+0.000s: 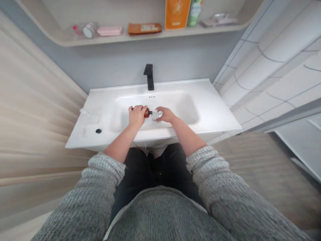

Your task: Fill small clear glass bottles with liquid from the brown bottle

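Observation:
Over the sink basin (184, 105), my left hand (136, 116) is closed around a small amber bottle (146, 113). The bottle lies tipped on its side, its narrow dark neck pointing right. Facing it, my right hand (166, 114) grips a clear, shiny container (157, 114), whose exact kind I cannot make out. The dark neck meets or reaches into the clear container; whether they touch is too small to tell. On the counter to the left lies a small round black piece (98, 131), like a cap.
A black faucet (149, 77) rises behind the basin. Something clear or white (86, 112) stands on the counter's left. Above runs a shelf (147, 37) with an orange pouch (177, 14), a green tube (195, 12) and a pink case (109, 30). A beige curtain (37, 100) hangs left.

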`<state>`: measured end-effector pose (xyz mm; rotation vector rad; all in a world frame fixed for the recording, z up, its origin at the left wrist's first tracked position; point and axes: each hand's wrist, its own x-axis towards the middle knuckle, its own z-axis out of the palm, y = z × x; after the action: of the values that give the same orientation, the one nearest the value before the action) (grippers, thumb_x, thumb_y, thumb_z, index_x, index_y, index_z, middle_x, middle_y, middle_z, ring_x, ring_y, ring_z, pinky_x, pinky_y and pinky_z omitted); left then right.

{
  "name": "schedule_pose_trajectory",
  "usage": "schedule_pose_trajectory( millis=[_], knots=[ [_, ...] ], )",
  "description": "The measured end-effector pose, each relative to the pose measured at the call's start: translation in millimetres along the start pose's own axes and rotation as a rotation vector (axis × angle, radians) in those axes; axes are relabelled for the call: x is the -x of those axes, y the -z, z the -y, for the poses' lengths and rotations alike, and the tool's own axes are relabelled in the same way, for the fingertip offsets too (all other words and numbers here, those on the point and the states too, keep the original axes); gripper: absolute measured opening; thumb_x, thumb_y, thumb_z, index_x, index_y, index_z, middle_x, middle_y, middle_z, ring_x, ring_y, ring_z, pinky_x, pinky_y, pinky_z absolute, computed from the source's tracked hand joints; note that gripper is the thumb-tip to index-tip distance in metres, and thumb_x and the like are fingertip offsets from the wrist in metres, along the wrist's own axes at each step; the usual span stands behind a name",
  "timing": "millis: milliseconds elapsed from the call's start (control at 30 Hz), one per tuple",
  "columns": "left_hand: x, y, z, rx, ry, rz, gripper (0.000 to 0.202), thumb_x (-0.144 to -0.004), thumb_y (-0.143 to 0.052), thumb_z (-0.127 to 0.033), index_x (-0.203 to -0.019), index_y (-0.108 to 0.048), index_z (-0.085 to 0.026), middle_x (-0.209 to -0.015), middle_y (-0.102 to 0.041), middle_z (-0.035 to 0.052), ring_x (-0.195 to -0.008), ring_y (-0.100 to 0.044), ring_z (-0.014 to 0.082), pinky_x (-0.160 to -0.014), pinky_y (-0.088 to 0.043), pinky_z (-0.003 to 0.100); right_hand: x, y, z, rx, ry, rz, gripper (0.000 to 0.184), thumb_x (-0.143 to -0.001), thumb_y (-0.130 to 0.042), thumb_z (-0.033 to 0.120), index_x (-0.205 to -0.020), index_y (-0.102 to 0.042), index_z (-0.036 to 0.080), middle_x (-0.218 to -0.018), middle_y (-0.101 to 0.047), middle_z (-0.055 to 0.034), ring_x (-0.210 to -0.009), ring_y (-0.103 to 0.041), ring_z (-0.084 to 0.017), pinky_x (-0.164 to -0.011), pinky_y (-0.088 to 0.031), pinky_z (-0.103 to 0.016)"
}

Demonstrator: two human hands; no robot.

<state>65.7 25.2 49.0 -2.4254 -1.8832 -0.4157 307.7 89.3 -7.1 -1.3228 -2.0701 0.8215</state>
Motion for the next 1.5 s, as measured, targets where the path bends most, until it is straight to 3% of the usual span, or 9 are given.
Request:
schedule_pose_trajectory(
  millis=[1500],
  knots=[
    [1,-3.2,1,0.000,-0.047,-0.057,0.055,-0.105,-0.046,-0.017,-0.154,-0.069,-0.031,-0.145,-0.074,0.0190,-0.140,-0.059,0.0404,-0.129,-0.027,0.068,-1,-3,-7,-0.007,0.029,-0.004,0.081,-0.059,-0.105,0.028,-0.136,-0.079,0.023,-0.130,-0.084,-0.0065,-0.119,-0.079,-0.033,-0.114,-0.060,-0.047]
  ],
)
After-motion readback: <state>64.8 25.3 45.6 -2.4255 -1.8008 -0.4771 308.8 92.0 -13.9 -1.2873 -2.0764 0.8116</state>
